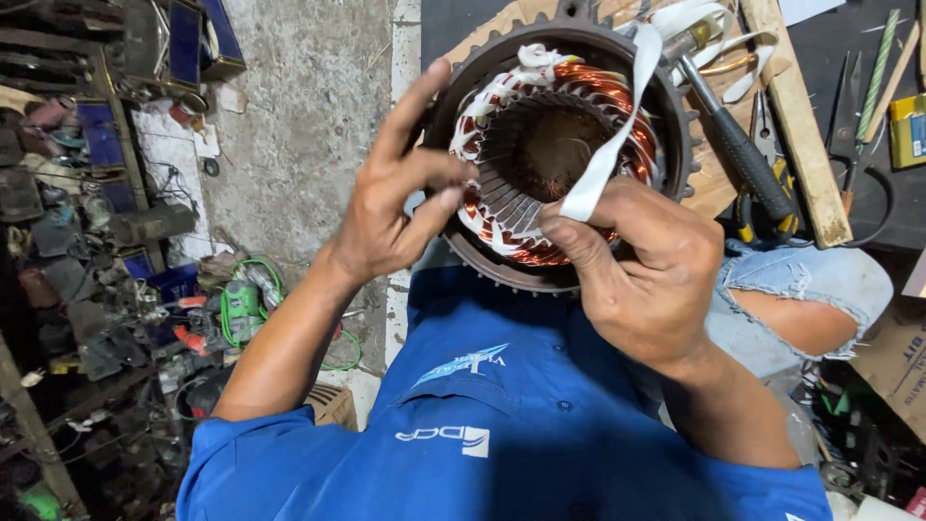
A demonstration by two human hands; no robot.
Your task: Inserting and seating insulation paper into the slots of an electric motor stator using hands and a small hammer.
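One round dark-steel motor stator (558, 145) with ridged outer fins, slotted laminated bore and glossy copper windings wrapped in white cloth sits on the person's lap just above the blue shirt (502, 405), tilted toward the camera. Left hand (391, 207) presses fingertips on the stator's left rim, index finger raised; right hand (641, 275) pinches one flat white cotton tape (612, 145) that runs up across the bore to the far rim. One black-handled tool (738, 145), one wooden strip (796, 121) and one pair of scissors (854, 125) crowd the right; rough concrete floor (309, 106) lies open on the left.
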